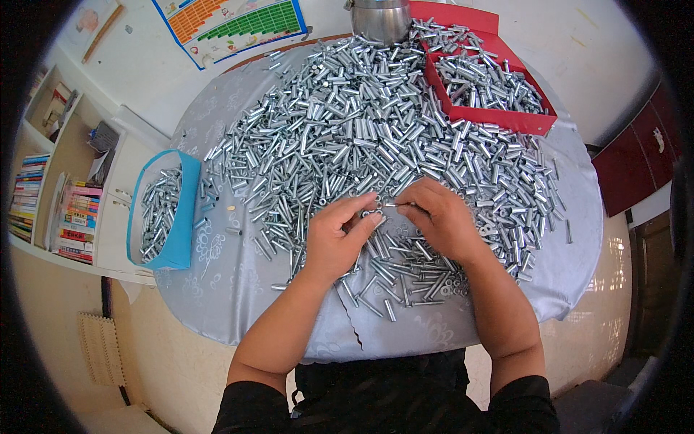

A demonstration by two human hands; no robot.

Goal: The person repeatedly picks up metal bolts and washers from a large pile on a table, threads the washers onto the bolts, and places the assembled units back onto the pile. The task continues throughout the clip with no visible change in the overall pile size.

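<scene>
A wide heap of silvery metal sleeves and bolts (347, 123) covers much of the table. Over its near side, my left hand (329, 242) pinches a small ring-like metal piece (371, 213), perhaps a washer, between thumb and fingers. Close by on the right, my right hand (442, 224) has thumb and fingertips closed on a thin metal bolt (391, 205), whose end points toward the left hand. The fingers partly hide both pieces. Loose bolts (405, 269) lie just below the hands, and flat washers (455, 284) are gathered beneath my right wrist.
At the left stands a blue fabric bin (189, 217) holding sleeves. A red box (499, 124) at the back right contains more metal parts, beside a steel pot (381, 22). The table's silvery cloth (238, 304) has a dark tear near the front edge. Bookshelves (61, 181) stand left.
</scene>
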